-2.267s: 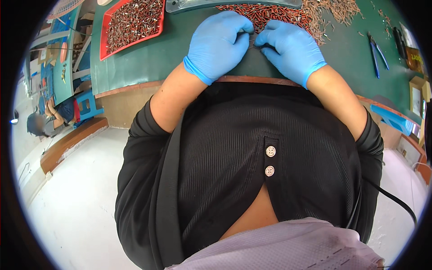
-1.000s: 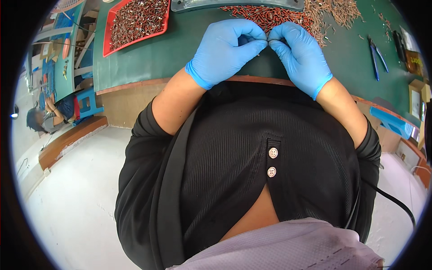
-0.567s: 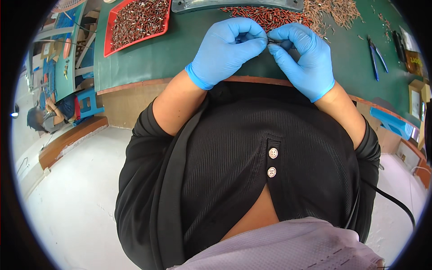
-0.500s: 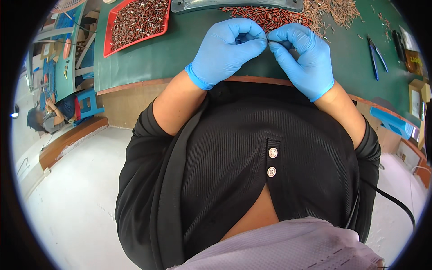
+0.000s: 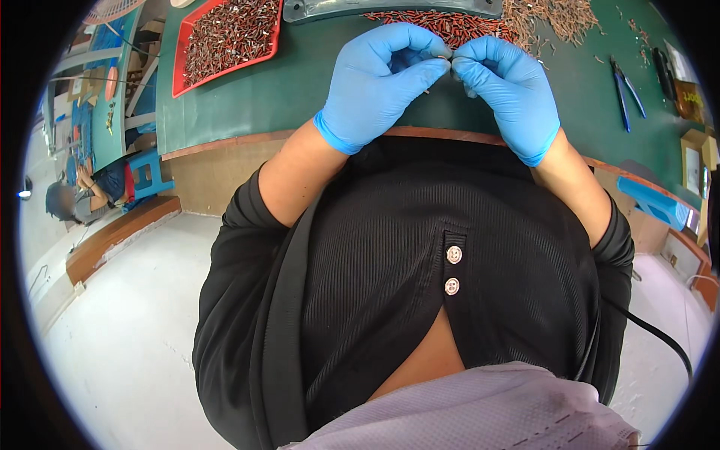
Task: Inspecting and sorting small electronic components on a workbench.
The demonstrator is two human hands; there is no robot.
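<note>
Both gloved hands are up off the heap of small reddish parts (image 5: 442, 22), where they lay flat and spread at the start. The left hand (image 5: 379, 79) now curls, its fingertips pinched toward the middle. The right hand (image 5: 504, 86) has drawn in from the right and also curls. The fingertips of the two meet over a tiny piece, too small to make out. Since the last moments the pose barely shifts.

bare green mat (image 5: 300, 90) left of hands, red parts heap (image 5: 442, 22) just beyond
</note>
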